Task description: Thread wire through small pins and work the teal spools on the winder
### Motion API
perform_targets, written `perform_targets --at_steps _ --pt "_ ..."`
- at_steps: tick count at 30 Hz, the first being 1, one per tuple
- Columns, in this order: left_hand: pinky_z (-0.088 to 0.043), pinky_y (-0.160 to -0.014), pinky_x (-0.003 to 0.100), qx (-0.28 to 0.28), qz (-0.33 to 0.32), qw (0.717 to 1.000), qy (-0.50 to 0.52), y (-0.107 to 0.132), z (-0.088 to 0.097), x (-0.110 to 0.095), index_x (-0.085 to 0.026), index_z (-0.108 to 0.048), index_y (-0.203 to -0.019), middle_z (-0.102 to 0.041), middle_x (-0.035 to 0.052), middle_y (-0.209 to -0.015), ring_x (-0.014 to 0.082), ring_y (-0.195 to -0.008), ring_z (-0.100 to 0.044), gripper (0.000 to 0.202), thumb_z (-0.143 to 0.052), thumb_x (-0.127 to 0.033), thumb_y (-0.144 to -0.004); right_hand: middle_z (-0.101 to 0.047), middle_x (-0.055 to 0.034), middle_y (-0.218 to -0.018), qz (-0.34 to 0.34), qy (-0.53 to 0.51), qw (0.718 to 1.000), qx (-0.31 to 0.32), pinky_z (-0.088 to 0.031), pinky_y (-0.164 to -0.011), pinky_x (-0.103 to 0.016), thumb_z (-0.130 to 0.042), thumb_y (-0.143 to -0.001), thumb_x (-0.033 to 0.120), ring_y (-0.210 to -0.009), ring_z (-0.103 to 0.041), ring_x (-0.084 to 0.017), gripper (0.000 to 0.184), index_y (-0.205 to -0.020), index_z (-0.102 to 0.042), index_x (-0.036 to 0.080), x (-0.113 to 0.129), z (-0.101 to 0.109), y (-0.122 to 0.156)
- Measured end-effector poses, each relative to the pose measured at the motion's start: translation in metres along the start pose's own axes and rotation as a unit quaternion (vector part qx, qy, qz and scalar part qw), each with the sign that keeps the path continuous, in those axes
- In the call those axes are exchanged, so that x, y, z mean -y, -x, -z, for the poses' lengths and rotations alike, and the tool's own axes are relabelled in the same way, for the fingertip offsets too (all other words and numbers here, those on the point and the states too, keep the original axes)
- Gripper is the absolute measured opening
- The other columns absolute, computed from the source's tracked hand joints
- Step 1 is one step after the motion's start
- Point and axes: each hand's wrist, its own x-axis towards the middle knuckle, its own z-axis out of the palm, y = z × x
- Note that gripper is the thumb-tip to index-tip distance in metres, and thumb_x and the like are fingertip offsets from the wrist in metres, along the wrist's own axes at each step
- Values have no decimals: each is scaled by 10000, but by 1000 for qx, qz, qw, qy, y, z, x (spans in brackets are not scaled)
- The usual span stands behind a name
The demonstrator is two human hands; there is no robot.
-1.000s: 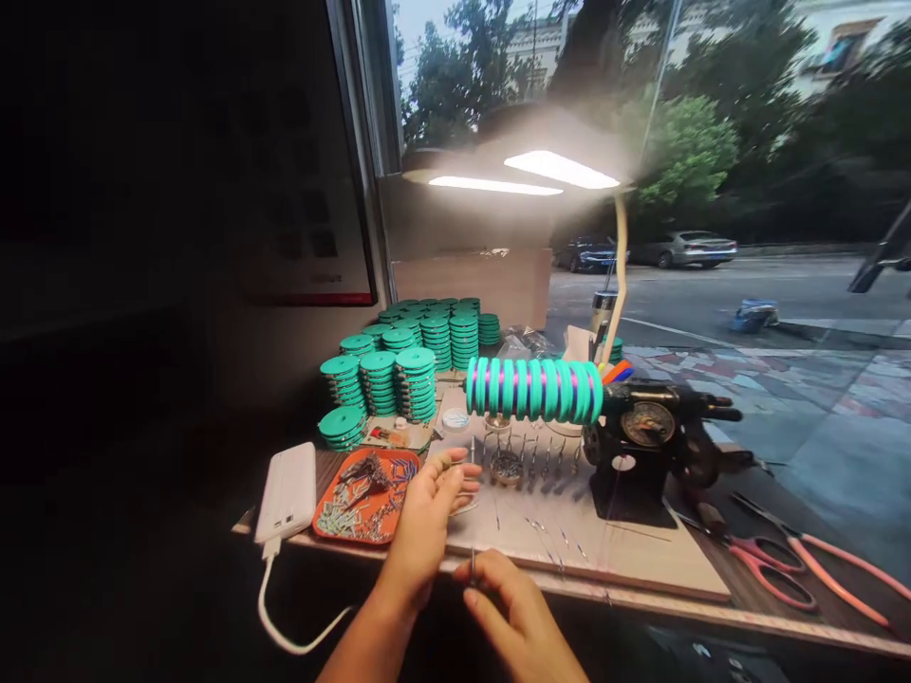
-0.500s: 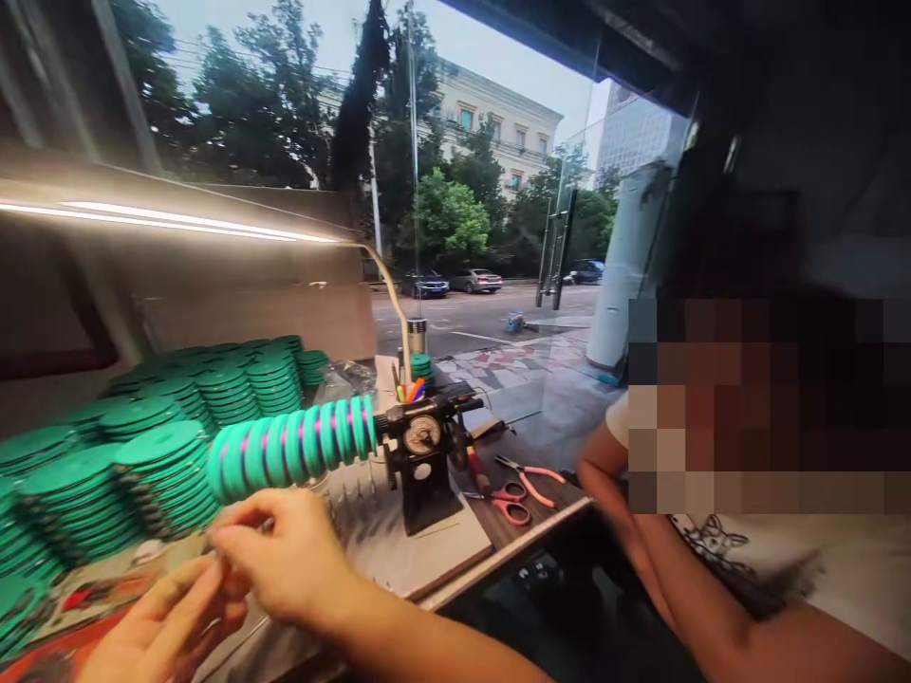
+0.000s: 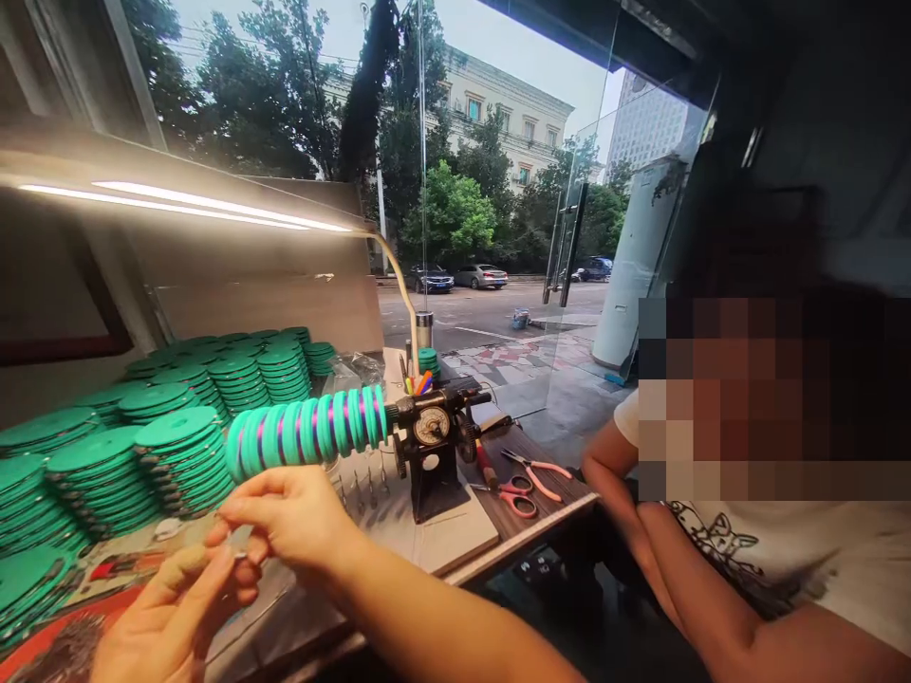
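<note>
Bench (image 3: 527, 533): L hand (image 3: 163, 617) now nearer R hand (image 3: 303, 522)

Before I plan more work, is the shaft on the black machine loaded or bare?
Loaded: green rings sit side by side along the shaft of the black machine, with purple showing between them.

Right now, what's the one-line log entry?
left hand: close to right hand; hold: unclear; black machine: carries turquoise rings

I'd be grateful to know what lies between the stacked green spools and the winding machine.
In the head view, a row of turquoise spools mounted on the winding machine lies there.
</note>
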Motion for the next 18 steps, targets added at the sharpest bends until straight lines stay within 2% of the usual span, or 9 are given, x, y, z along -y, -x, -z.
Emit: perform_targets --at_steps 3,4,8,14,18 --pt "-468 -490 192 15 25 1000 -11 15 0 -2 -197 -620 -736 -601 -36 -596 115 -532 -522 376 -769 -325 -416 -545 94 -418 28 -33 998 45 -275 -333 -147 -590 -590 219 -280 -387 -28 108 -527 -534 152 -6 5 9" --pt "-465 -512 193 37 26 999 -15 21 1 -3 -183 -615 -790 -604 -31 -634 113 -566 -530 389 -758 -303 -448 -550 80 -430 44 -37 997 54 -270 -335 -146 -605 -572 236 -299 -405 -29 112 -552 -542 145 -9 7 12" --pt "-398 -481 155 58 68 996 3 40 6 2 -159 -541 -652 -552 -31 -543 71 -503 -489 160 -641 -281 -627 -556 59 -451 66 -47 995 66 -306 -364 -156 -647 -558 286 -336 -439 -37 195 -614 -543 131 -20 12 17" --pt "-408 -544 182 103 164 978 79 58 23 12 -159 -493 -668 -563 -23 -575 60 -500 -497 127 -562 -251 -721 -570 44 -502 63 -27 994 84 -320 -396 -163 -644 -607 290 -378 -459 -38 197 -657 -550 124 -25 15 22" --pt "-428 -534 210 106 208 963 134 67 27 15 -151 -482 -661 -556 -16 -554 68 -480 -495 114 -543 -215 -732 -574 38 -516 65 -9 995 82 -324 -406 -177 -641 -615 310 -391 -461 -48 203 -663 -558 131 -25 16 24"
